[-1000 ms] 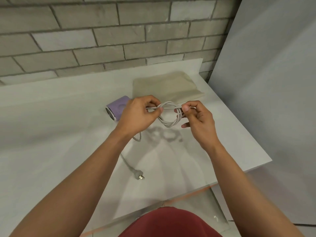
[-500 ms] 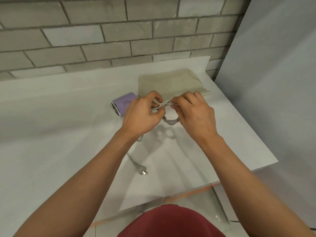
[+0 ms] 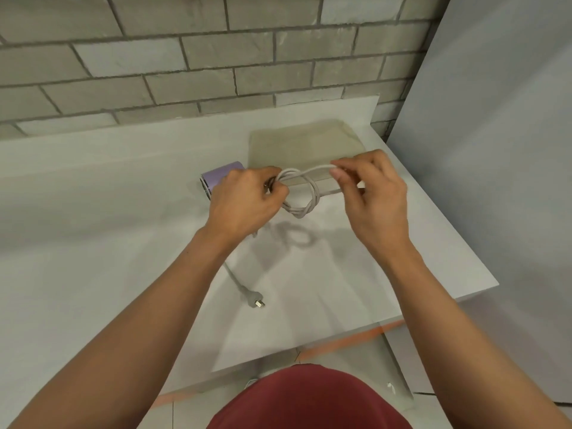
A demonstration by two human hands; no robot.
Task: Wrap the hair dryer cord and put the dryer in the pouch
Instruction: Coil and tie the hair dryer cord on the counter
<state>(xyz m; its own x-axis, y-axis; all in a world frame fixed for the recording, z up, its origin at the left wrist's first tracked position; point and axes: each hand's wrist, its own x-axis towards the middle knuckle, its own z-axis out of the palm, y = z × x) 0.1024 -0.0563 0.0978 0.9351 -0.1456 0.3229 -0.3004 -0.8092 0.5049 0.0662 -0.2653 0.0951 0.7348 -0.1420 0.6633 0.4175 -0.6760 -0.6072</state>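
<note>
Well, from the head camera both hands are raised just above the white counter point(image 3: 93, 243) with the pale grey cord point(image 3: 312, 196) strung between them. The left hand point(image 3: 244, 202) is curled closed round the gathered loops at their left end, knuckles up. The right hand point(image 3: 371, 199) pinches a single strand between thumb and forefinger, its other fingers loosely bent and holding nothing. Between the two hands the cord forms a small bundle of loops hanging down in the air, its shadow on the counter beneath. A loose tail of the cord runs out from under the left wrist, along the left forearm, and ends at the plug point(image 3: 257, 302) lying flat on the counter. The lilac hair dryer point(image 3: 221, 178) lies just beyond the left hand, partly hidden by it. The beige pouch point(image 3: 300, 144) lies flat beyond both hands — its near edge passes behind the right hand's fingers — with the dryer outside it.
</note>
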